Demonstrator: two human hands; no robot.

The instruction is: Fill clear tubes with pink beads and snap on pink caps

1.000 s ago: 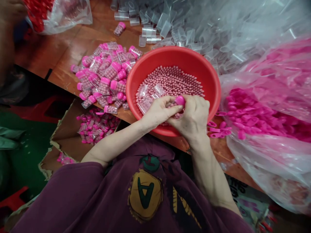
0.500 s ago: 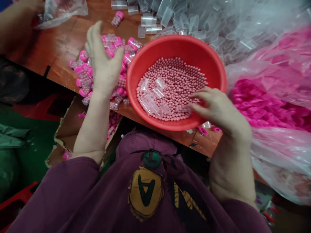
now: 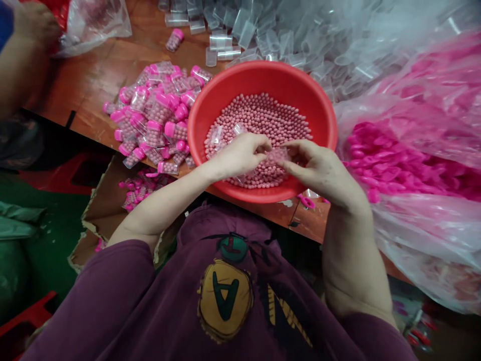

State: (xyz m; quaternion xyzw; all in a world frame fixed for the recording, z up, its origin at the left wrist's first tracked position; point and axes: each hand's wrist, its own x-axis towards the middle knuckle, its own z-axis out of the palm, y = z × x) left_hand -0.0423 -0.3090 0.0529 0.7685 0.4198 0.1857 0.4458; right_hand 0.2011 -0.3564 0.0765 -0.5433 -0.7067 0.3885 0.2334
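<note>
A red plastic basin (image 3: 195, 110) holds pink beads (image 3: 259, 113) and a few clear plastic tubes (image 3: 217, 135). My left hand (image 3: 244, 153) reaches over the basin's near side, its fingers curled together above the beads; what they grip is too small to make out. Facing it from the right, my right hand (image 3: 315, 165) has its thumb and fingers closed around a blurred clear tube (image 3: 278, 154). Left of the basin lies a heap of bead-filled bottles with pink caps (image 3: 154, 118).
Many clear tubes (image 3: 248, 25) cover the back of the wooden table (image 3: 93, 75). Plastic bags with bright pink parts (image 3: 406, 170) lie at right. Below the table edge a cardboard box (image 3: 99, 205) holds more pink pieces. Another person's hand (image 3: 37, 27) is at upper left.
My left hand has swung from above the bottle heap, where its fingers were spread, rightward and down into the basin. My right hand has moved slightly left, and the two hands now almost meet.
</note>
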